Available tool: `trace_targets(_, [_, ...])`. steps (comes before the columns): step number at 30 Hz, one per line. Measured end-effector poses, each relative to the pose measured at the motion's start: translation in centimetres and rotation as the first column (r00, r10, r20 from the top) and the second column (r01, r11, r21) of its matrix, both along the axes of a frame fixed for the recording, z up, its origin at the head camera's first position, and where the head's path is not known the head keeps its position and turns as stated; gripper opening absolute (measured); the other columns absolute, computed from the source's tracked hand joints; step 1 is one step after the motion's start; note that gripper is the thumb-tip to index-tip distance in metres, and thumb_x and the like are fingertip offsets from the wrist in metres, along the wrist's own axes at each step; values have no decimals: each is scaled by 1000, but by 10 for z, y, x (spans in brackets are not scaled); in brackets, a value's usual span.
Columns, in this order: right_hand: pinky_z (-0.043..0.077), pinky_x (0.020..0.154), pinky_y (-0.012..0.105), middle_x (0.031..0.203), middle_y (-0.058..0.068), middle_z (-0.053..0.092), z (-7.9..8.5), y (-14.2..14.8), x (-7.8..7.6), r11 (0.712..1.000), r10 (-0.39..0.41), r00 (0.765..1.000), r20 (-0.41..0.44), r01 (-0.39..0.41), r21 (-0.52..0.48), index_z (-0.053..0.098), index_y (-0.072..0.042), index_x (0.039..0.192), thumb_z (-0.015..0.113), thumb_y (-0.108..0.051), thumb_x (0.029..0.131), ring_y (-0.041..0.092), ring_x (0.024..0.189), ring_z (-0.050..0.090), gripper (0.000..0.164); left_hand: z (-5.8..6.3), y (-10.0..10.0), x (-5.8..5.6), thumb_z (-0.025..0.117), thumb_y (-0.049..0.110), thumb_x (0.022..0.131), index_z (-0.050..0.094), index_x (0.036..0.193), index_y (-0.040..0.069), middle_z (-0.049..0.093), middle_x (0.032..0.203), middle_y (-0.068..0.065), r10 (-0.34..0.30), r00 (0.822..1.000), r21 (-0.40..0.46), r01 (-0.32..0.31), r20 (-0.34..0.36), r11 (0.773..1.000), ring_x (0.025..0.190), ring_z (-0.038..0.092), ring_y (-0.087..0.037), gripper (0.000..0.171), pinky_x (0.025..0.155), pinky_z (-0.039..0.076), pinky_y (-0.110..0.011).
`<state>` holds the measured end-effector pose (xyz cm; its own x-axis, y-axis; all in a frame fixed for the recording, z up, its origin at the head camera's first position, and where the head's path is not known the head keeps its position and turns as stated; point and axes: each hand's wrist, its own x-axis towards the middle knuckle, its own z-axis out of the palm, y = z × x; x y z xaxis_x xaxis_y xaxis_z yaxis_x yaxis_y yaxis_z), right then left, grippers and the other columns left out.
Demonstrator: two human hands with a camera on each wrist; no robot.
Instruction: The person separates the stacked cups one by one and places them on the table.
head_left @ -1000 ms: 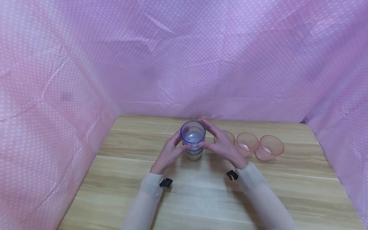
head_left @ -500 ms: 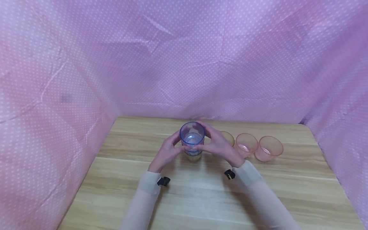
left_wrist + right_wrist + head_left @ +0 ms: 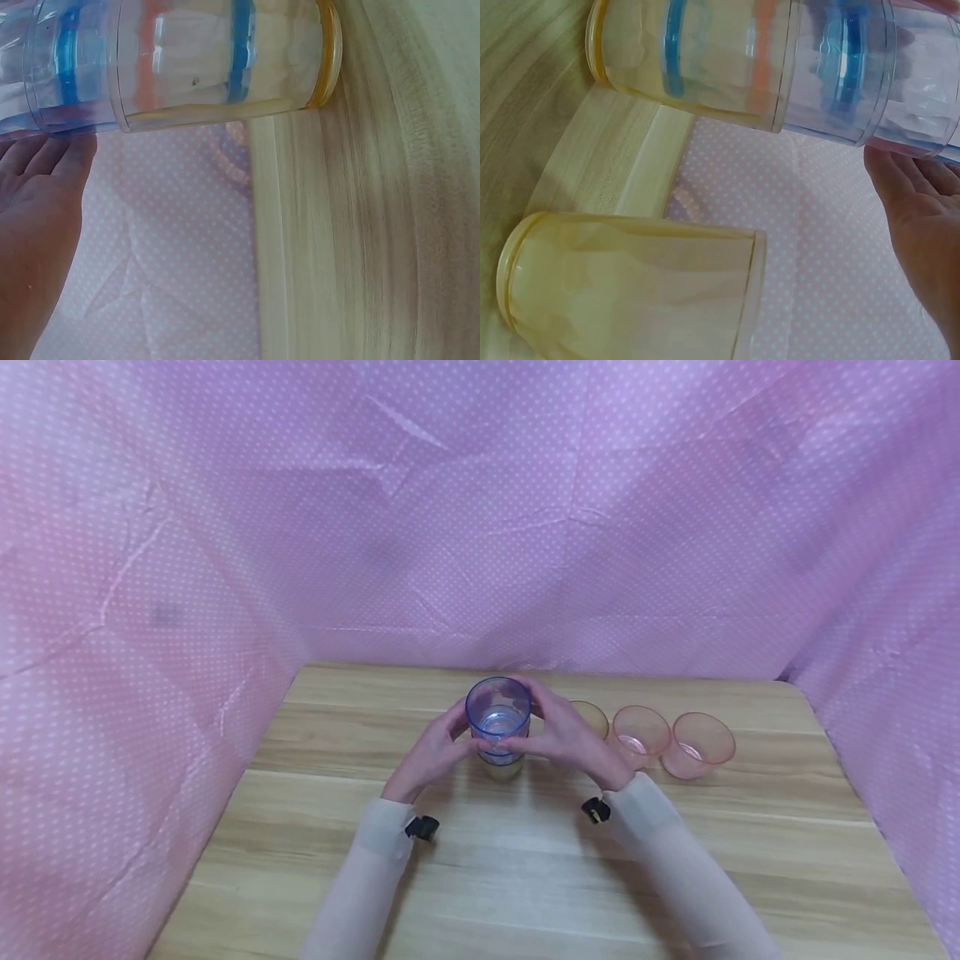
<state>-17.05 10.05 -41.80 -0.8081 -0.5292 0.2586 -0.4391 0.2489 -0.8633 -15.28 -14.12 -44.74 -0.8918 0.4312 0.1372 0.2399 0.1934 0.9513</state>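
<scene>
A nested stack of clear plastic cups stands upright on the table, with a blue-rimmed cup (image 3: pixel 498 700) on top and a yellow cup (image 3: pixel 289 56) at the bottom. Blue and orange-pink rings show through the stack's walls in both wrist views. From the left, my left hand (image 3: pixel 432 753) curls round the upper part of the stack. My right hand (image 3: pixel 572 737) holds the same part from the right, its thumb close to the left thumb at the front. The far fingertips are partly hidden behind the stack.
Right of the stack stands a separate yellow cup (image 3: pixel 630 285), partly behind my right hand in the head view. Beyond it are two pink cups, one nearer (image 3: pixel 636 723) and one farther right (image 3: pixel 699 743). A pink dotted cloth (image 3: pixel 450 527) surrounds the wooden table (image 3: pixel 495 877).
My right hand has closed in round the stack, its fingers shifting nearer the rim and its thumb moving left toward the other. The separate cups stay in place; the head view shifts slightly.
</scene>
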Motion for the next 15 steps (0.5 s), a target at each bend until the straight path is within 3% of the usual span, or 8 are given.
trace_targets(8, [48,113,47,143,18,58,-3,-1,2,999,-9,1000,-2,9,-35,41,-1,152,92,-14,80,34,131,58,89,-3,2,1,73,15,96,45,157,12,51,155,-9,5,999,-10,-6,-42,1000,146,43,-26,67,124,33,-45])
trace_targets(15, [53,107,45,142,19,58,-8,-3,5,998,-16,997,-73,12,-66,41,-2,152,90,-11,81,35,127,61,87,-6,2,2,73,19,97,44,157,11,51,156,-9,6,997,-8,-6,-72,1000,146,44,-26,68,123,35,-43])
